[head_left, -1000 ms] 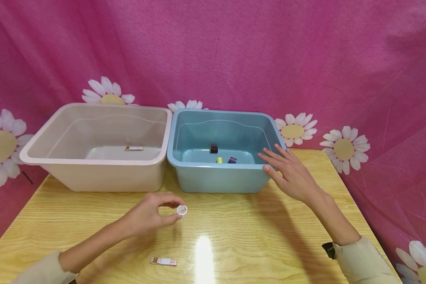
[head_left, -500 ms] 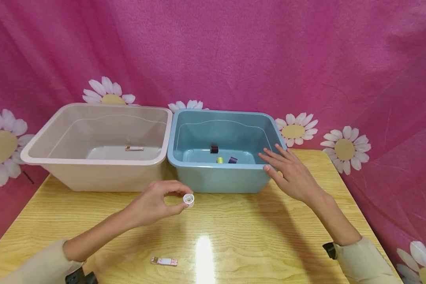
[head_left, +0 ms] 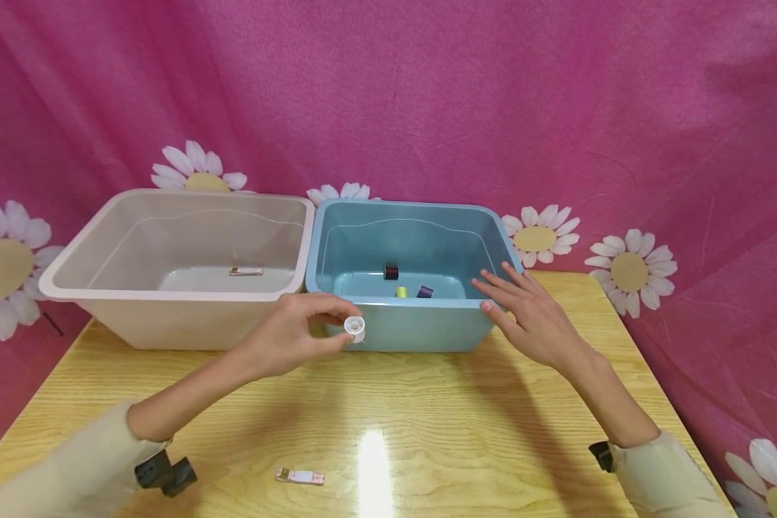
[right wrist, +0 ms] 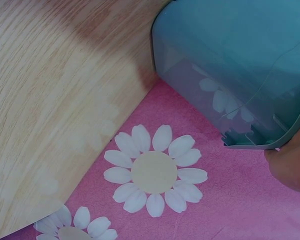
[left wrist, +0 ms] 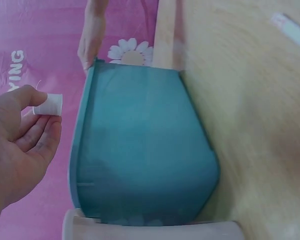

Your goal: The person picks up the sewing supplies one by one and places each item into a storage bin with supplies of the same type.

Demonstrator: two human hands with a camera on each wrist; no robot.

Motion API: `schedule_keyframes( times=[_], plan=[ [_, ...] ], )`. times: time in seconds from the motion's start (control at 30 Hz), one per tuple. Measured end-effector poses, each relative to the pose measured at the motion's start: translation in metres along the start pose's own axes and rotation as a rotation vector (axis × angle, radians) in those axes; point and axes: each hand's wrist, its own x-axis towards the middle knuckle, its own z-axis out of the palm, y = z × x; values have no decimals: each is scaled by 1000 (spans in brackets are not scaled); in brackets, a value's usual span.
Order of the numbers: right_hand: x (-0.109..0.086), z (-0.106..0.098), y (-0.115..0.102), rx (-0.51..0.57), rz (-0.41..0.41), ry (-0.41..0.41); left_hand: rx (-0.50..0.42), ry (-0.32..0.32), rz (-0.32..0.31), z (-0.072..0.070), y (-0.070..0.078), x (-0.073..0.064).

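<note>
My left hand (head_left: 291, 334) pinches a white thread spool (head_left: 355, 329) between thumb and fingers, in front of the blue tub's (head_left: 421, 324) near wall. In the left wrist view the spool (left wrist: 49, 104) shows its white side, with a loose thread end above it. My right hand (head_left: 534, 316) rests with fingers spread on the tub's right front rim. Inside the blue tub lie a dark spool (head_left: 391, 273), a yellow-green spool (head_left: 401, 292) and a purple spool (head_left: 424, 292).
A beige tub (head_left: 188, 316) stands left of the blue one, with a small folded measuring tape (head_left: 246, 271) inside. Another such tape (head_left: 300, 476) lies on the wooden table (head_left: 440, 432) near the front. A pink flowered cloth (head_left: 427, 101) hangs behind.
My left hand has moved forward and slightly right with the white spool, from above the table to before the blue tub's front wall. My right hand has stayed put.
</note>
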Motion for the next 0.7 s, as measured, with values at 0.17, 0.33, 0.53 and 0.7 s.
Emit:
schedule_keyframes(
  times=[0.17,0.33,0.53,0.7],
  plan=[
    [1,0,0,-1,0,-2,-72,6,-32,-6,6,12],
    [0,0,0,-6,2,-9,-88,12,-44,-7,6,21],
    [0,0,0,-9,-10,-11,-105,22,-49,-4,6,33],
    [0,0,0,-1,-7,-10,-117,54,-51,-1,7,40]
  ],
)
